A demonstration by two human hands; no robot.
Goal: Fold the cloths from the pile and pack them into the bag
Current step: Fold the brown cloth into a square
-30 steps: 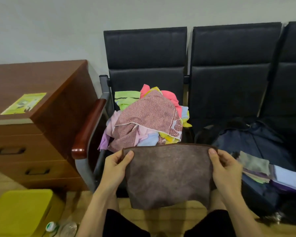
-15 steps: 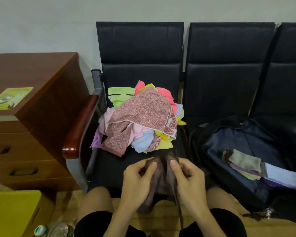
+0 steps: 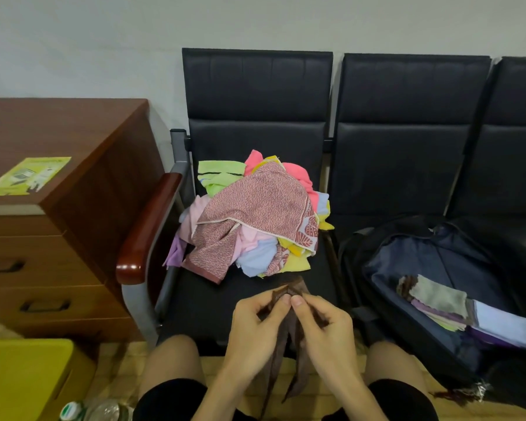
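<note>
Both my hands pinch the brown cloth (image 3: 289, 338) together in front of me.

My left hand (image 3: 255, 326) and right hand (image 3: 325, 329) meet thumb to thumb, fingers curled round the cloth's gathered top edge, the rest hanging down between my knees. Just beyond them, on the black chair seat (image 3: 201, 302), lies the pile of cloths (image 3: 252, 220), a reddish patterned one on top. To the right, on the next seat, the open dark bag (image 3: 431, 262) holds a stack of folded cloths (image 3: 444, 305).

left hand (image 3: 257, 325) and right hand (image 3: 324, 326) meet, thumbs side by side, fingers curled.
</note>
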